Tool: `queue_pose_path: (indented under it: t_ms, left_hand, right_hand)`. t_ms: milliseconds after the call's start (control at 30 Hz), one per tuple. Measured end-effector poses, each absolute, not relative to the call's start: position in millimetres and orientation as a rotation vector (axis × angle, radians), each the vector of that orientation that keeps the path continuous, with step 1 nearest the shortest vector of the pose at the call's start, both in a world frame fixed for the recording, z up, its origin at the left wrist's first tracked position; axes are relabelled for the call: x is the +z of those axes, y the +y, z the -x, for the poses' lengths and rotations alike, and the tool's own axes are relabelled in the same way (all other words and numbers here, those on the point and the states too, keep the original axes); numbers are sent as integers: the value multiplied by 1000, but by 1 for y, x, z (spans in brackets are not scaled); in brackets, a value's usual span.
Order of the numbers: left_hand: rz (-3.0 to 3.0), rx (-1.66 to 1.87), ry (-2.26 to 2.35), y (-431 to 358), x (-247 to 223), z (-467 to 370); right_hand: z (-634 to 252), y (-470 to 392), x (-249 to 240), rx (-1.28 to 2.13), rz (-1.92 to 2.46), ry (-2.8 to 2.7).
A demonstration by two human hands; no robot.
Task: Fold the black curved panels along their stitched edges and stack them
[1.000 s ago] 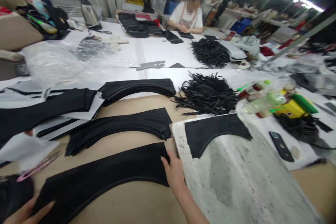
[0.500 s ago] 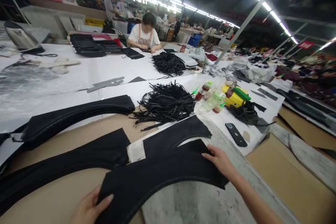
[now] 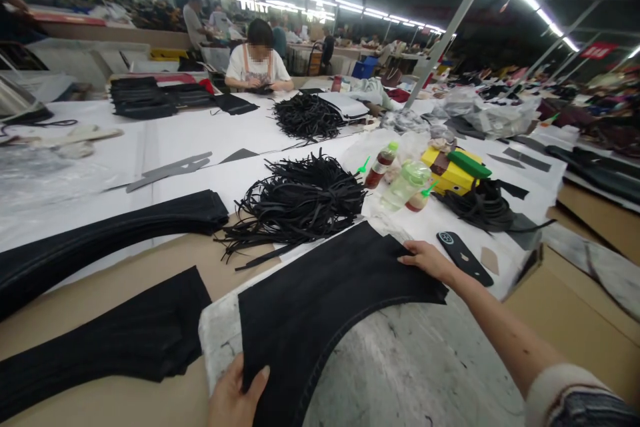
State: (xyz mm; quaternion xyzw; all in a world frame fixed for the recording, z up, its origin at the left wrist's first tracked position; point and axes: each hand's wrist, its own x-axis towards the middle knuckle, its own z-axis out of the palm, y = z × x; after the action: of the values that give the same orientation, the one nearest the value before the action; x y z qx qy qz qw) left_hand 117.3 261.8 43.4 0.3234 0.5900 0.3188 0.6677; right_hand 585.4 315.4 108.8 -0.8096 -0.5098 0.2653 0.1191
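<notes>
A curved black panel (image 3: pixel 320 307) with a stitched inner edge lies over a stained pale board (image 3: pixel 400 367). My left hand (image 3: pixel 237 390) grips its lower left edge, thumb on top and fingers underneath. At the panel's upper right end, my right hand (image 3: pixel 425 260) pinches the edge between thumb and fingers. Only a little of another black piece (image 3: pixel 367 230) shows along the far edge of the held panel. To the left, a stack of black curved panels (image 3: pixel 110 340) rests on brown cardboard (image 3: pixel 165 400), with a further black stack (image 3: pixel 125 230) behind it.
A heap of black strips (image 3: pixel 305 197) lies beyond the panel. Bottles (image 3: pixel 381 165), a yellow box (image 3: pixel 450 170) and a phone (image 3: pixel 464 258) stand or lie at the right. A person (image 3: pixel 257 63) sits across the table. A cardboard box (image 3: pixel 575 320) is at the right.
Both hands have moved the held panel up and to the right, so that it now covers most of the black piece beneath. The camera view has shifted somewhat.
</notes>
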Motion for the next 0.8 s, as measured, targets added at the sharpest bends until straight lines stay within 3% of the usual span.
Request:
queue_pose_path:
  t_ms: [267, 800]
  left_hand:
    - [-838, 686, 1445, 257, 34, -125]
    - [-844, 703, 1470, 251, 32, -135]
  right_hand:
    - [-600, 322, 74, 882, 2340, -1535]
    - [-603, 321, 68, 716, 2365, -1520]
